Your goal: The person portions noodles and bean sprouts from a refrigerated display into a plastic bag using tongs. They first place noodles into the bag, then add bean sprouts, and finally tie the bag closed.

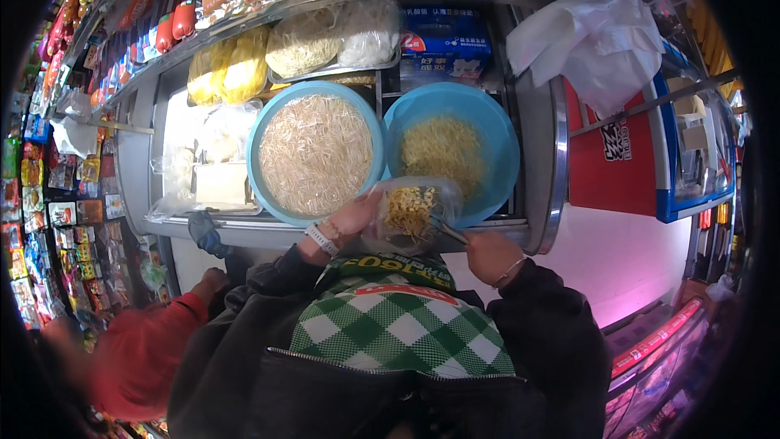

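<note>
My left hand (351, 221), with a white watch on the wrist, is closed on the side of a clear plastic bag (449, 193). Yellow-headed bean sprouts (409, 210) fill part of the bag. Metal tongs (452, 231) are gripped in my right hand (492, 257), their tips at the bag's mouth among the sprouts. Just beyond the bag stand two blue basins. Thin pale sprouts (315, 154) fill the left basin (258, 183) nearly to the rim. In the right basin (501, 134) a smaller heap of yellowish sprouts (443, 146) covers the bottom.
Behind the basins sit wrapped noodle-like packs (305, 41), yellow bags (231, 65) and a blue carton (447, 41). A white plastic bag (593, 41) hangs at the right, near a red and blue freezer (609, 162). At my left is another person's red sleeve (150, 349).
</note>
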`<state>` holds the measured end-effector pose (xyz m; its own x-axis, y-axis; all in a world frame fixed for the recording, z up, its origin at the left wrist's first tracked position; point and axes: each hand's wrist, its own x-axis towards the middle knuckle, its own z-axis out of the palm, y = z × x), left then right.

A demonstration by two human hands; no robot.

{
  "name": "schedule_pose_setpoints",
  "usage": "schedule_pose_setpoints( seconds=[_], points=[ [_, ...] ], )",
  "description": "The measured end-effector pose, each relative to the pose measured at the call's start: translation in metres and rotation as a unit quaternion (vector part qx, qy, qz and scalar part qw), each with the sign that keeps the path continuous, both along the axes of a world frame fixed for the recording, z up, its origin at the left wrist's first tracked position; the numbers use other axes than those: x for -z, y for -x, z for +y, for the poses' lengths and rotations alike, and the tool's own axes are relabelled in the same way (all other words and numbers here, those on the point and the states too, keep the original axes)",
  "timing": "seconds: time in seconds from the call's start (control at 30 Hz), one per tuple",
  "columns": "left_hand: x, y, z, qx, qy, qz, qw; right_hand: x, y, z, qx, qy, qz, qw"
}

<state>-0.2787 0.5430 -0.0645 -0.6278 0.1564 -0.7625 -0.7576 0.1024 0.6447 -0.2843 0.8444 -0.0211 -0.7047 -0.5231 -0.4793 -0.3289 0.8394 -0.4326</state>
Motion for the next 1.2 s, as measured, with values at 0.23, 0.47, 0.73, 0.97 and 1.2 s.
schedule_pose_setpoints(
  seconds=[0.23,0.47,0.73,0.97,1.2],
  points=[
    [0.025,-0.048,-0.008,-0.227,-0.093,-0.07,0.967,-0.052,0.014,-0.047,-0.126,-0.061,0.031,0.99],
    [0.057,-0.063,-0.023,-0.245,-0.116,-0.05,0.961,-0.07,-0.021,-0.071,-0.096,-0.143,0.097,0.98],
    [0.048,-0.082,-0.019,-0.225,-0.063,0.032,0.972,-0.101,-0.019,-0.008,0.022,-0.188,0.164,0.968],
    [0.025,-0.091,-0.013,-0.249,-0.117,0.029,0.961,0.065,0.117,0.02,0.038,-0.315,-0.005,0.948],
    [-0.017,-0.096,-0.004,-0.235,-0.137,0.046,0.961,0.191,0.168,0.066,-0.163,-0.325,-0.09,0.927]
  ],
)
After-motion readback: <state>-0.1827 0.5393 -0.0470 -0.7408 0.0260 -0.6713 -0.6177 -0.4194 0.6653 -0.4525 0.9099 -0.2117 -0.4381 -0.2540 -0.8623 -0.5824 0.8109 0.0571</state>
